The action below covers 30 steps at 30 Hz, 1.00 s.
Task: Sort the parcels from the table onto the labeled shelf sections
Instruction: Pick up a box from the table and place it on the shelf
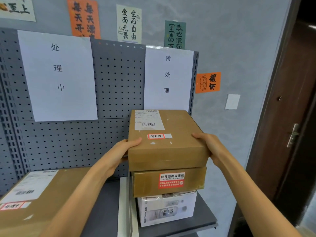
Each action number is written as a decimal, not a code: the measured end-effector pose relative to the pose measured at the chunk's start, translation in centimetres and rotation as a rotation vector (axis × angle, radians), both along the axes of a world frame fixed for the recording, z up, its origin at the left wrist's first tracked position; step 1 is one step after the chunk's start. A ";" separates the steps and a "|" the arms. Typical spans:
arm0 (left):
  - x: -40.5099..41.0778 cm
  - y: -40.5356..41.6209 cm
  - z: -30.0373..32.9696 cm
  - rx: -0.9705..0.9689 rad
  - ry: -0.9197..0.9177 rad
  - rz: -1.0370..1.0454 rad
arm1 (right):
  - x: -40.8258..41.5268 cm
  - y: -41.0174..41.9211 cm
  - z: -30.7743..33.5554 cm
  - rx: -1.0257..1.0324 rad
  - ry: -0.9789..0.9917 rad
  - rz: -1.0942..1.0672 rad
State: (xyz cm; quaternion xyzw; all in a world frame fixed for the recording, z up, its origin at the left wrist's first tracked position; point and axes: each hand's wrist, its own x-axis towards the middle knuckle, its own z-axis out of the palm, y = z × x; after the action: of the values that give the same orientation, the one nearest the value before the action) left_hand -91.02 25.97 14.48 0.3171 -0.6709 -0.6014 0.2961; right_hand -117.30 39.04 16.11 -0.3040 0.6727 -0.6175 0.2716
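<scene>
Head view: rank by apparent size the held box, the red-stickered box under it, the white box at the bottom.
1. Held box, largest.
2. Red-stickered box and white box look alike; not ranked, partly hidden.

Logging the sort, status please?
Left hand and right hand grip top box. Seated on brown box, under 待处理 sign. Nothing blocking.

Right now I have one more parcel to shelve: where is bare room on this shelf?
The dark shelf board is bare between the large brown parcel at left and the white divider. Right of it is crowded: both hands hold the top box on a brown box and a white carton.
</scene>
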 end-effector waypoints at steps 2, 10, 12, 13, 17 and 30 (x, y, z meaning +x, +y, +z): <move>-0.5 -0.2 0.1 -0.011 -0.030 -0.017 | -0.9 -0.4 0.0 0.013 -0.002 -0.002; -1.5 0.1 -0.7 0.051 -0.052 0.037 | -3.1 -1.7 -0.7 0.122 0.011 0.066; -1.6 0.1 -0.8 0.065 -0.063 0.054 | -3.3 -1.8 -0.8 0.145 0.005 0.081; -1.7 0.2 -0.8 0.081 -0.063 0.066 | -3.4 -1.9 -0.8 0.160 0.005 0.092; -1.6 0.3 -0.8 0.139 -0.041 0.113 | -3.8 -2.2 -0.8 0.199 -0.001 0.107; -1.6 0.7 -0.7 0.167 -0.007 0.186 | -2.2 -1.8 -0.9 0.099 0.075 0.038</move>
State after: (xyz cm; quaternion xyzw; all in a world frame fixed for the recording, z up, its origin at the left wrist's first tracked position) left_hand -92.67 26.69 13.83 0.4038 -0.5872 -0.6239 0.3208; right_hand -119.51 37.20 15.17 -0.3258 0.7062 -0.5663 0.2728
